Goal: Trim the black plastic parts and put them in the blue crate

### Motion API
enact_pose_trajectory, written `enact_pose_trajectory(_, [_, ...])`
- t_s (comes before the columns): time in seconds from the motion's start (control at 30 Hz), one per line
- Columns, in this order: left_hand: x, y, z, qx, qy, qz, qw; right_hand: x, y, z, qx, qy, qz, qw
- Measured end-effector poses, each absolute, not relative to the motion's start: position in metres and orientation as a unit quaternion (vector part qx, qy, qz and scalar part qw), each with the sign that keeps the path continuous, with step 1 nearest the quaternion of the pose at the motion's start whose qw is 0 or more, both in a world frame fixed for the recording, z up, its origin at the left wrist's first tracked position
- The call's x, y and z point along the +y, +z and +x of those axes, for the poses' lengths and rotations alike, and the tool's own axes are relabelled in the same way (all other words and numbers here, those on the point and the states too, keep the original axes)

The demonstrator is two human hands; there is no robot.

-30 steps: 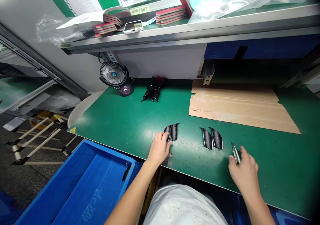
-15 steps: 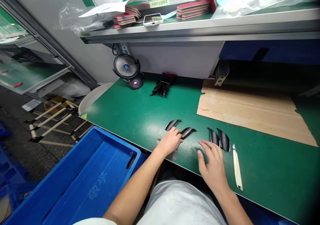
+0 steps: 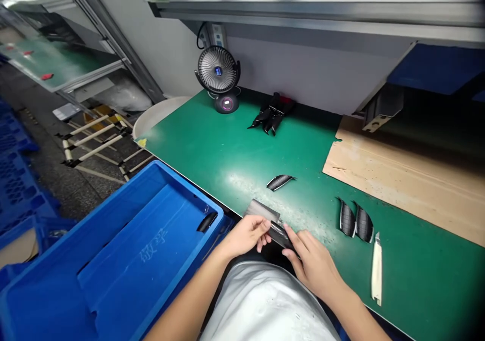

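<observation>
Between my two hands, at the front edge of the green table, is a curved black plastic piece (image 3: 279, 234). My left hand (image 3: 248, 234) pinches its left end, and my right hand (image 3: 308, 256) grips its right end. Just beyond my left hand a flat grey strip (image 3: 262, 209) lies at the table edge. Farther in rests another curved black piece (image 3: 280, 182) with a pointed tip. Right of my right hand two more such pieces (image 3: 355, 221) lie side by side, and a cream-handled craft knife (image 3: 377, 268) is beside them.
A blue bin (image 3: 151, 250) stands at the left with one dark piece (image 3: 206, 222) inside. At the back are a small fan (image 3: 219, 70) and a pile of black parts (image 3: 272, 113). Cardboard (image 3: 409, 179) covers the right rear under a shelf (image 3: 303, 10).
My left hand has brought one curved black piece from the table to the front edge. My right hand has moved left onto it. The view has shifted, showing less of the shelf.
</observation>
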State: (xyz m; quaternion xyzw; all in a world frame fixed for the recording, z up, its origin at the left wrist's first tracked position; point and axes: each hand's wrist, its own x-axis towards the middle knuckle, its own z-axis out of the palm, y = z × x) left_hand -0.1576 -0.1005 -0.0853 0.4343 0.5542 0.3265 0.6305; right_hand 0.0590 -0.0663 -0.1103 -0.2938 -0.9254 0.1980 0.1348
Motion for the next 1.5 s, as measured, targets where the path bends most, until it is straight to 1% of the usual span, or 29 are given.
enact_pose_trajectory(0.07, [-0.099, -0.089, -0.167, 0.588, 0.326, 0.444, 0.592, -0.057, -0.115, 0.05, -0.942, 0.134, -0.293, 0.096])
enact_pose_trajectory(0.1, [-0.096, -0.09, -0.174, 0.622, 0.329, 0.458, 0.543, -0.051, -0.117, 0.046, -0.946, 0.111, -0.293, 0.081])
enact_pose_trajectory(0.17, [-0.087, -0.093, -0.192, 0.7, 0.338, 0.478, 0.408, -0.041, -0.122, 0.04, -0.951, 0.087, -0.289, 0.063])
enact_pose_trajectory(0.23, [-0.074, -0.099, -0.213, 0.765, 0.347, 0.459, 0.289, -0.033, -0.125, 0.032, -0.955, 0.077, -0.282, 0.055])
enact_pose_trajectory(0.33, [-0.053, -0.115, -0.234, 0.824, 0.349, 0.394, 0.212, -0.028, -0.127, 0.014, -0.957, 0.079, -0.274, 0.055])
enact_pose_trajectory(0.43, [-0.038, -0.13, -0.236, 0.854, 0.337, 0.364, 0.158, -0.029, -0.125, 0.004, -0.959, 0.087, -0.265, 0.054])
enact_pose_trajectory(0.6, [-0.036, -0.141, -0.227, 0.866, 0.323, 0.363, 0.119, -0.031, -0.121, 0.009, -0.96, 0.1, -0.256, 0.058])
enact_pose_trajectory(0.8, [-0.038, -0.145, -0.229, 0.864, 0.317, 0.377, 0.104, -0.028, -0.121, 0.004, -0.963, 0.114, -0.238, 0.054])
enact_pose_trajectory(1.03, [-0.038, -0.15, -0.229, 0.858, 0.328, 0.384, 0.092, -0.045, -0.12, 0.005, -0.963, 0.074, -0.25, 0.073])
enact_pose_trajectory(1.2, [-0.039, -0.15, -0.228, 0.853, 0.333, 0.393, 0.085, -0.062, -0.131, 0.019, -0.949, 0.027, -0.299, 0.093])
enact_pose_trajectory(1.4, [-0.04, -0.15, -0.229, 0.848, 0.341, 0.397, 0.082, -0.072, -0.138, 0.014, -0.954, 0.025, -0.293, 0.063])
enact_pose_trajectory(1.5, [-0.04, -0.149, -0.228, 0.851, 0.343, 0.39, 0.079, -0.075, -0.137, 0.009, -0.953, 0.032, -0.295, 0.065])
